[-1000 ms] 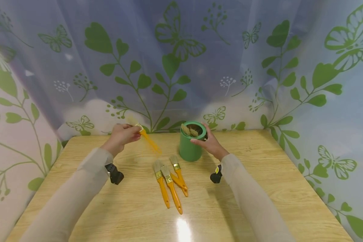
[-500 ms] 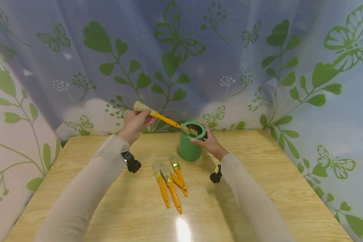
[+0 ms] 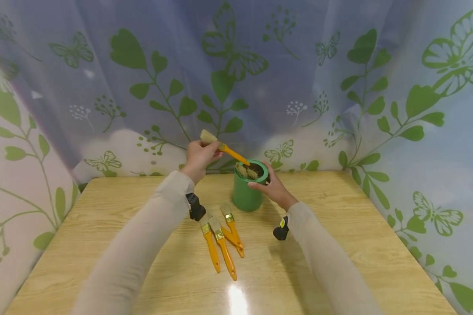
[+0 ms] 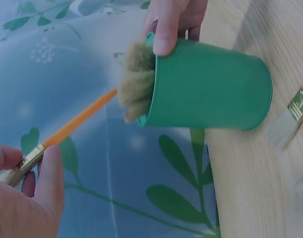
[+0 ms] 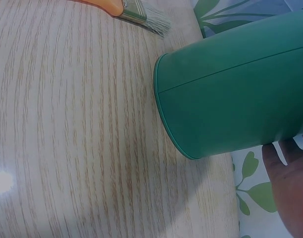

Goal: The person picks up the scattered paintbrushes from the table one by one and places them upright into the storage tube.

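Note:
My left hand pinches a paintbrush by its metal band, bristles up to the left. Its orange handle slants down to the right, the tip over the mouth of a green can. In the left wrist view the thumb and fingers hold the band of the brush. Pale bristle heads of other brushes poke out at the can's rim. My right hand grips the upright can near its top, thumb in front at the rim. The right wrist view shows its fingers along the side of the can.
Several orange-handled paintbrushes lie in a loose bunch on the wooden table, in front of the can. A curtain with leaves and butterflies hangs right behind the table's far edge and along both sides.
My left hand has moved right and up with the paintbrush, bringing the handle's end from over the table to the can's mouth. My right hand and the can have stayed in place.

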The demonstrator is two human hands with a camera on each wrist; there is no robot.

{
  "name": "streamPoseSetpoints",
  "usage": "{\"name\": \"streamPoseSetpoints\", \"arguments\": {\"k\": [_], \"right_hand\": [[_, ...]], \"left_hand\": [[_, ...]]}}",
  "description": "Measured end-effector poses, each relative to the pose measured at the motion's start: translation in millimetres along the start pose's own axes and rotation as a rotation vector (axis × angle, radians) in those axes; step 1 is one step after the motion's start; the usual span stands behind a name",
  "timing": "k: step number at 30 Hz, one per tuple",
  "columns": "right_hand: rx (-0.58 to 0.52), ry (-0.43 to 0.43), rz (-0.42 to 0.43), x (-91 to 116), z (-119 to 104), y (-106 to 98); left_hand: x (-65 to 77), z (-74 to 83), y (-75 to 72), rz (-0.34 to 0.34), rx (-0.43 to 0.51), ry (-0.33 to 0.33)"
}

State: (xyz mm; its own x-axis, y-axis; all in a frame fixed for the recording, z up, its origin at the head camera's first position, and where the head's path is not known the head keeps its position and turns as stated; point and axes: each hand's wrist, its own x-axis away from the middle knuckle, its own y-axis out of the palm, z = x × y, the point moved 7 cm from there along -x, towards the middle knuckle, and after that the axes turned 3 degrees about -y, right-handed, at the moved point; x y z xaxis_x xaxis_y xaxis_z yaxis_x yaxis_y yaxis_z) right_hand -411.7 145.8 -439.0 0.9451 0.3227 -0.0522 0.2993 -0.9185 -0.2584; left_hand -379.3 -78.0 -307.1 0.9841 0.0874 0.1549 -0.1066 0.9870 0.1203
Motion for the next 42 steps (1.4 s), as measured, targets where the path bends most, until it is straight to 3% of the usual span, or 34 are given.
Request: {"name": "streamPoseSetpoints", "arguments": {"k": [4,11,17,24,31,38,42], "right_hand": [[-0.018,0.008,-0.009,1.9,-2.3,0.5],[-0.05,0.021,-0.049,13.1,-23.8,4.3],[-0.055,0.016,-0.054,12.8,-24.8,4.5],[-0.06,0.012,-0.046,8.4,-19.8,4.3],[-0.041,-0.011,-0.021,-0.6,-2.6,3.4],[-0.017,-0.023,-0.004,-1.3,-1.2,2.4],[-0.006,-0.013,0.0,0.2,-1.2,1.4]], "left_hand": [[-1.4,-4.6,10.2,0.007,-0.054,0.017],[-0.4,-10.0,17.4,0.081,-0.194,0.021],[0.6,-12.5,26.6,0.146,-0.316,0.059],[3.3,-18.4,41.0,0.177,-0.423,0.04],[3.0,-27.3,46.1,0.143,-0.447,0.015],[-4.3,-34.1,32.7,0.099,-0.375,0.034],[-7.5,-37.3,21.4,0.083,-0.324,0.007]]}}
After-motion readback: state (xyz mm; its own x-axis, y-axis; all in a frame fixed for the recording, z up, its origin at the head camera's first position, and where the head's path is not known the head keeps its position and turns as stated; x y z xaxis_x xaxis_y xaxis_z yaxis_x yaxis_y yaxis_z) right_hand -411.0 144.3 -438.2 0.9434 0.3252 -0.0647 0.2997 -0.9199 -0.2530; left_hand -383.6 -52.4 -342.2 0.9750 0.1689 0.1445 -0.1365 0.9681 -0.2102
